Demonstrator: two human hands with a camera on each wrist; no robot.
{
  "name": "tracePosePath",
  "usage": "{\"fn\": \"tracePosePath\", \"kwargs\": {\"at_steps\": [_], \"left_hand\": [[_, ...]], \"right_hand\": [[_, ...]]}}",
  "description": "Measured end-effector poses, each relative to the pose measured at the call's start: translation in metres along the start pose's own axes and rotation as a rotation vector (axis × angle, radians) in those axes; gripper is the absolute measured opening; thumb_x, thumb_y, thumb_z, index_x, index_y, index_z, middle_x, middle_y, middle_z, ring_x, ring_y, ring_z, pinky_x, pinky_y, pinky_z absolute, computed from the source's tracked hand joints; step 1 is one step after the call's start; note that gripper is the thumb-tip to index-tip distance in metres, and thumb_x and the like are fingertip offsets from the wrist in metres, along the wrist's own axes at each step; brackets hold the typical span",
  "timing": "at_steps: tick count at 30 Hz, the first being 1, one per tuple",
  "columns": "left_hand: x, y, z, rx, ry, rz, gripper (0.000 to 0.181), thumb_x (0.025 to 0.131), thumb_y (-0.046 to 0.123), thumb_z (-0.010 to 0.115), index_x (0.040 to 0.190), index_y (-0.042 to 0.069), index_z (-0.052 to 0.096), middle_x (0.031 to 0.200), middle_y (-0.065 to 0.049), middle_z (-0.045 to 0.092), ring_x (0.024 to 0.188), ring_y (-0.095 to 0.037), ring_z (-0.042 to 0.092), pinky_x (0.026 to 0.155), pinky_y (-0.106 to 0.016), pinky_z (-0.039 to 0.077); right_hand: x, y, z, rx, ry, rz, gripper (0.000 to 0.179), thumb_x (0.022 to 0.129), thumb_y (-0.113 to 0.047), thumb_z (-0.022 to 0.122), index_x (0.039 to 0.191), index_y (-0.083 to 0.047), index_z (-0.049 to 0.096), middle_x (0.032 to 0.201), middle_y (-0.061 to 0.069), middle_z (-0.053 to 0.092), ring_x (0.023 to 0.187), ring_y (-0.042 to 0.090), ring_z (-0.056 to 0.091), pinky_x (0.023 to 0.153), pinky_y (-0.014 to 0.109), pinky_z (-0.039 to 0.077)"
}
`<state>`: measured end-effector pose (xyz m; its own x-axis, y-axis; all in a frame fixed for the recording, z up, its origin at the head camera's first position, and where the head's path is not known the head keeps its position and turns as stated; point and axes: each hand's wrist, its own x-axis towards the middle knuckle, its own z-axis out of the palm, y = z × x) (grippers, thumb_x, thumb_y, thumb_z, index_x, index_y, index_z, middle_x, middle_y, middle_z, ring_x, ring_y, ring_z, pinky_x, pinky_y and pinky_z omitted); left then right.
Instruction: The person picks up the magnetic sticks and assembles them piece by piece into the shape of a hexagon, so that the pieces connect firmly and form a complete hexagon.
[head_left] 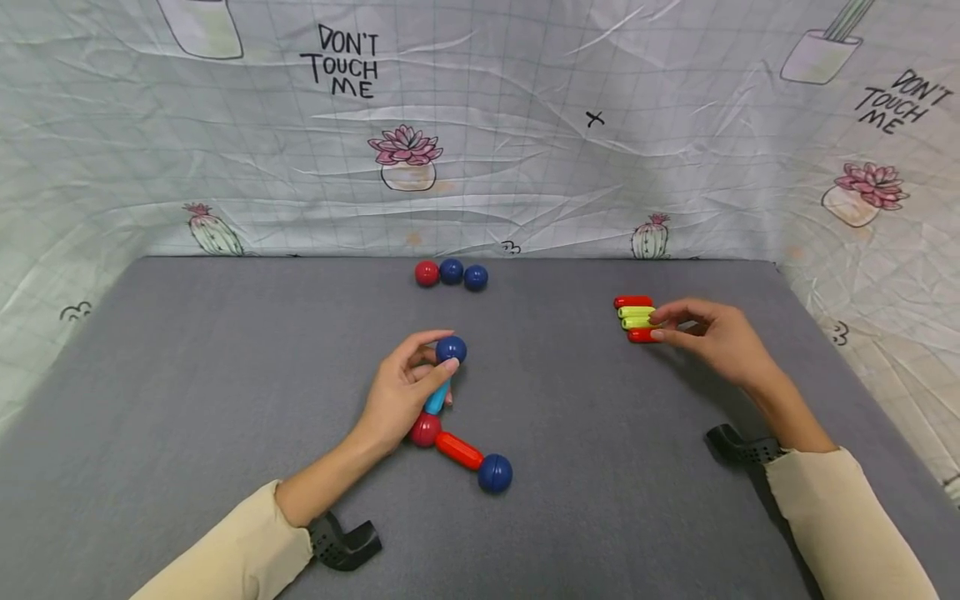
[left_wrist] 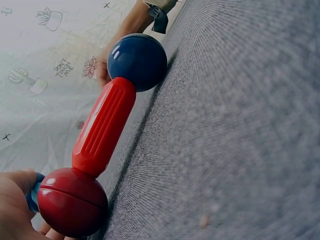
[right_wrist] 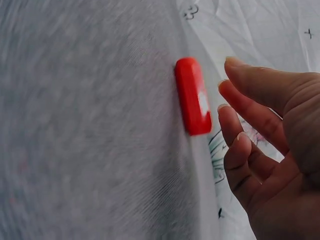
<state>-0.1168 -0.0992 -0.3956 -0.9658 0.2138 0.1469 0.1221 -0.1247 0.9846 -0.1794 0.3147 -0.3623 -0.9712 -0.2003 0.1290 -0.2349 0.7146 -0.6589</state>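
Observation:
With thumb and fingers my left hand [head_left: 399, 392] grips the upper dark blue ball [head_left: 451, 350] of a ball-and-rod building-toy chain. A light blue rod [head_left: 437, 398] runs from that ball to a red ball [left_wrist: 72, 202], partly covered by the fingers. From there a red rod [left_wrist: 104, 127] leads to another dark blue ball [left_wrist: 137, 62] close over the grey surface. At the right, my right hand [head_left: 708, 337] hovers beside several loose rods, thumb and fingertips apart. Nearest it lies a red rod [right_wrist: 193, 97]; two yellow-green rods [head_left: 636, 317] and a further red rod [head_left: 633, 302] lie behind.
Toward the back of the grey table [head_left: 262, 350] sit a loose red ball [head_left: 427, 273] and two dark blue balls [head_left: 476, 277] in a row. A white cloth [head_left: 510, 167] with plant drawings rises behind and along both sides. Each wrist wears a black camera mount [head_left: 345, 542].

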Motion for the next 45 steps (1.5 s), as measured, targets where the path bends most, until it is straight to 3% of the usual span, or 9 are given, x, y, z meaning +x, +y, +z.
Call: {"fn": "tracePosePath", "kwargs": {"at_steps": [10,20,27,33,45], "left_hand": [[0.0,-0.002,-0.001,0.01,0.013,0.004,0.041,0.094,0.008,0.062,0.132,0.0,0.05,0.095,-0.019,0.056,0.059,-0.022,0.059,0.053,-0.024,0.049],[0.0,-0.001,0.0,-0.009,0.014,0.016,0.042,0.094,0.008,0.062,0.132,-0.001,0.049,0.095,-0.024,0.055,0.059,-0.025,0.059,0.053,-0.023,0.048],[0.0,0.0,0.0,-0.016,0.012,0.02,0.04,0.094,0.007,0.061,0.132,-0.002,0.049,0.096,-0.03,0.054,0.059,-0.023,0.059,0.053,-0.024,0.049],[-0.001,0.0,0.0,-0.034,0.009,0.012,0.039,0.095,0.007,0.059,0.132,-0.002,0.049,0.097,-0.033,0.056,0.059,-0.021,0.059,0.054,-0.025,0.05],[-0.001,0.0,0.0,-0.029,-0.022,0.022,0.039,0.098,0.008,0.056,0.133,-0.004,0.046,0.099,-0.033,0.059,0.06,-0.02,0.06,0.054,-0.023,0.049]], "right_hand": [[0.0,0.013,0.001,-0.045,0.003,0.031,0.022,0.085,-0.027,0.075,0.104,-0.018,0.071,0.087,0.003,0.062,0.075,0.016,0.055,0.059,0.022,0.045],[-0.002,0.015,0.003,-0.062,-0.015,-0.005,0.022,0.08,-0.025,0.08,0.1,-0.02,0.071,0.077,0.003,0.056,0.062,0.013,0.049,0.048,0.024,0.036],[-0.004,0.015,0.005,-0.081,-0.06,-0.101,0.022,0.082,-0.023,0.078,0.102,-0.017,0.07,0.077,0.003,0.056,0.06,0.012,0.05,0.048,0.022,0.037],[-0.003,0.013,0.008,-0.141,-0.052,-0.177,0.019,0.084,-0.018,0.076,0.102,-0.018,0.071,0.077,-0.001,0.056,0.062,0.011,0.049,0.053,0.021,0.038],[-0.001,-0.014,0.022,-0.109,-0.056,-0.244,0.023,0.084,-0.014,0.075,0.106,-0.019,0.07,0.084,-0.006,0.061,0.071,0.011,0.054,0.061,0.022,0.045]]}}
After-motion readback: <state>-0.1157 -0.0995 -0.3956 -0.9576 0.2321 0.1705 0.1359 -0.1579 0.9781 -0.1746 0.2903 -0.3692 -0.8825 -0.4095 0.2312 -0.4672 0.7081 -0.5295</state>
